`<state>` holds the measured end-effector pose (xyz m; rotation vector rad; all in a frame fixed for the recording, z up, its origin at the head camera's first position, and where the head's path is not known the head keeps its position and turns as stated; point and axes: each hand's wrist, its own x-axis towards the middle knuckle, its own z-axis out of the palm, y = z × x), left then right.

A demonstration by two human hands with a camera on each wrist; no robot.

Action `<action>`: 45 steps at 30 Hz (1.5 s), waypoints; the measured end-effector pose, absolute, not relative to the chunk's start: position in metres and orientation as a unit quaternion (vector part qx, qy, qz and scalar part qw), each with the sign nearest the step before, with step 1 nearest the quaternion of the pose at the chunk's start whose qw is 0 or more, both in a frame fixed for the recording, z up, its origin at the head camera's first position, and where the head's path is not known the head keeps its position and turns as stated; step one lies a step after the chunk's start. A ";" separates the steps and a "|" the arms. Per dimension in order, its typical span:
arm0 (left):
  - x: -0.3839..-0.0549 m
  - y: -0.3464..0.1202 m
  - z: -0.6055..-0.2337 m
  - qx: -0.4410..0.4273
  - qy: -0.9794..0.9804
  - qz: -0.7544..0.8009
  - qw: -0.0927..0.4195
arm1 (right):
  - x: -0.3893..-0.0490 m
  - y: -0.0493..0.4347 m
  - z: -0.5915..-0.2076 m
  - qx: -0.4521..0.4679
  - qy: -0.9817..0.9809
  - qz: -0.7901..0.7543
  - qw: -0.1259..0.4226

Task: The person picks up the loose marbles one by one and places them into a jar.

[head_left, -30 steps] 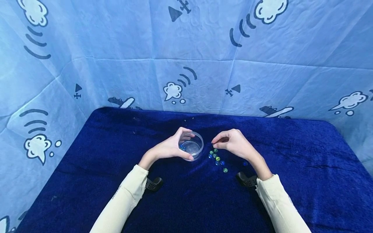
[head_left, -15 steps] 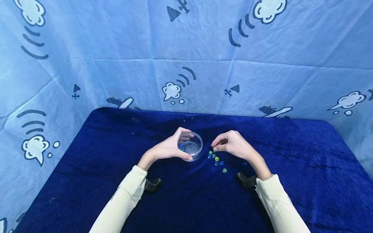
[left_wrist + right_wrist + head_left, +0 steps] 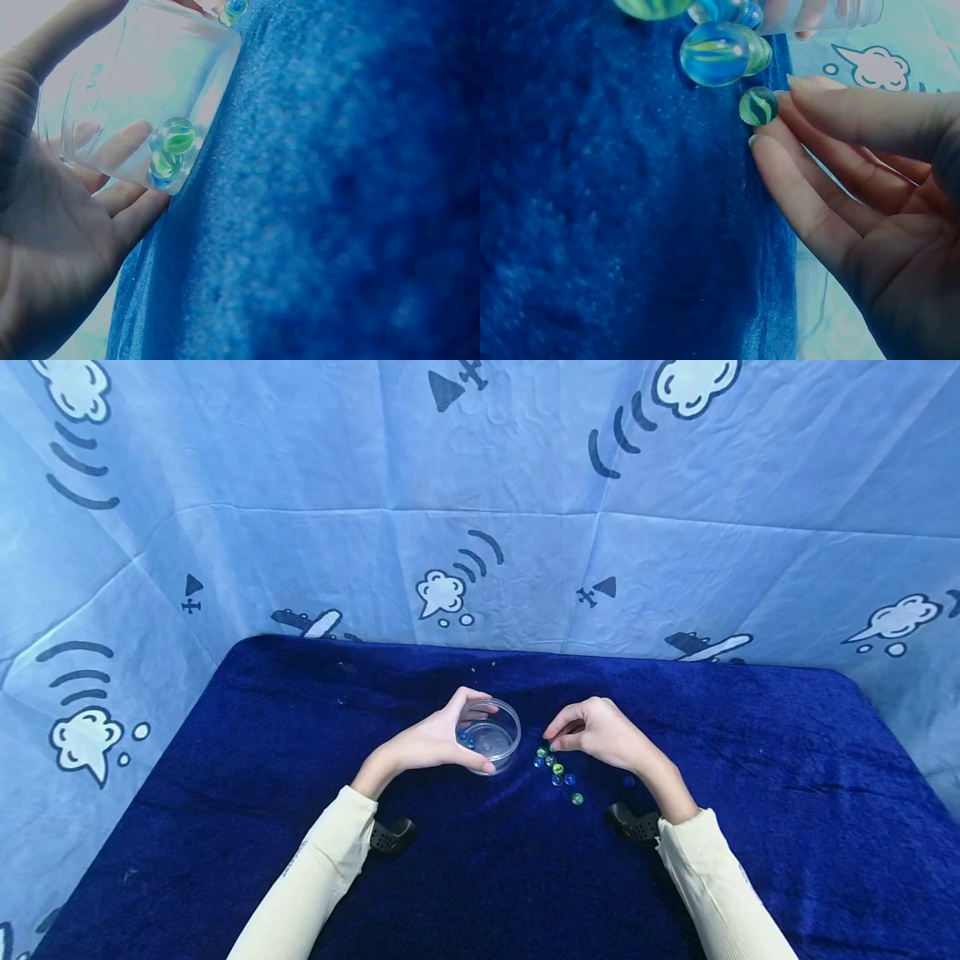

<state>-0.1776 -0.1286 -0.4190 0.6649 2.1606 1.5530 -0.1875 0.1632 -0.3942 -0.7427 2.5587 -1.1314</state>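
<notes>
My left hand (image 3: 431, 742) grips a clear plastic tub (image 3: 512, 752) around its side, with its mouth tilted toward me. In the left wrist view, a couple of blue-and-green glass marbles (image 3: 178, 140) lie inside at its bottom corner. My right hand (image 3: 600, 735) is bent down over the cloth, right of the tub. Its thumb and fingertips close in around a small green marble (image 3: 758, 106), right at its edge. Several more green, blue and yellow marbles (image 3: 557, 769) lie loosely grouped just below these fingers.
A single blue marble (image 3: 628, 782) lies apart, near my right wrist. Dark blue plush cloth (image 3: 480, 877) covers the table. Behind it hangs a light blue patterned curtain (image 3: 525, 577). Black wrist devices (image 3: 393, 837) sit beneath both forearms.
My right hand has dipped slightly, and its thumb now partly covers the green marble at the top of the group. The left hand keeps its hold on the tub.
</notes>
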 end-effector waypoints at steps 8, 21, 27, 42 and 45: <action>-0.178 -0.129 -0.418 0.236 0.772 0.555 0.198 | -0.187 0.163 -0.394 -0.260 0.887 -0.364 0.114; -0.177 -0.129 -0.416 0.234 0.775 0.553 0.199 | -0.188 0.162 -0.396 -0.271 0.879 -0.370 0.132; -0.177 -0.129 -0.417 0.233 0.775 0.553 0.198 | -0.188 0.162 -0.398 -0.271 0.876 -0.375 0.135; -0.178 -0.128 -0.417 0.236 0.775 0.552 0.198 | -0.185 0.159 -0.393 -0.224 0.888 -0.395 0.070; -0.178 -0.128 -0.418 0.237 0.774 0.553 0.197 | -0.184 0.158 -0.390 -0.213 0.886 -0.408 0.062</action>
